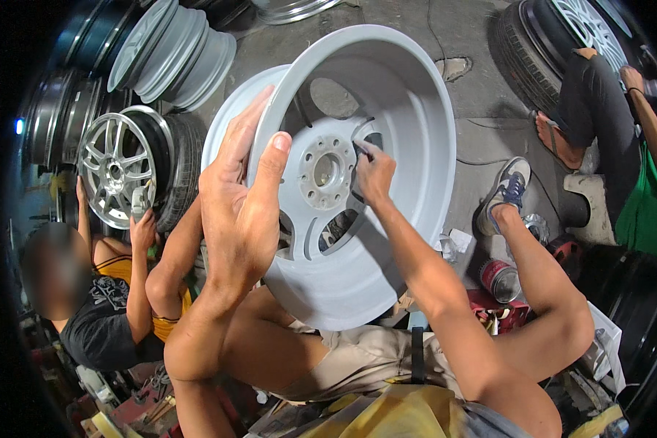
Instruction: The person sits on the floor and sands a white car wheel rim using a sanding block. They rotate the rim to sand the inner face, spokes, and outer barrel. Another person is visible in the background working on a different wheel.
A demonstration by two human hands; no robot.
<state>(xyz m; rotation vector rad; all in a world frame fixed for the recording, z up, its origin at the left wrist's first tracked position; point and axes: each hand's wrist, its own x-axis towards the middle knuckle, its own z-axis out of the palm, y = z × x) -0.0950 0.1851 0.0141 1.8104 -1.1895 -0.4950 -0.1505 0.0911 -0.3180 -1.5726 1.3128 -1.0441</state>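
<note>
A grey alloy wheel rim stands tilted between my knees, its hollow back side toward me. My left hand grips its left edge, the thumb over the near lip and the fingers along the outside. Inside the barrel, my right hand is closed beside the hub. Its fingertips pinch something small and dark at the edge of a spoke opening; what it is cannot be made out. Bolt holes ring the hub, and floor shows through the openings between the spokes.
To the left, a co-worker holds a small tool against a silver spoked wheel. More rims stand behind. Another person in green sits at right beside a tyred wheel. A round can lies near my right leg; cables cross the floor.
</note>
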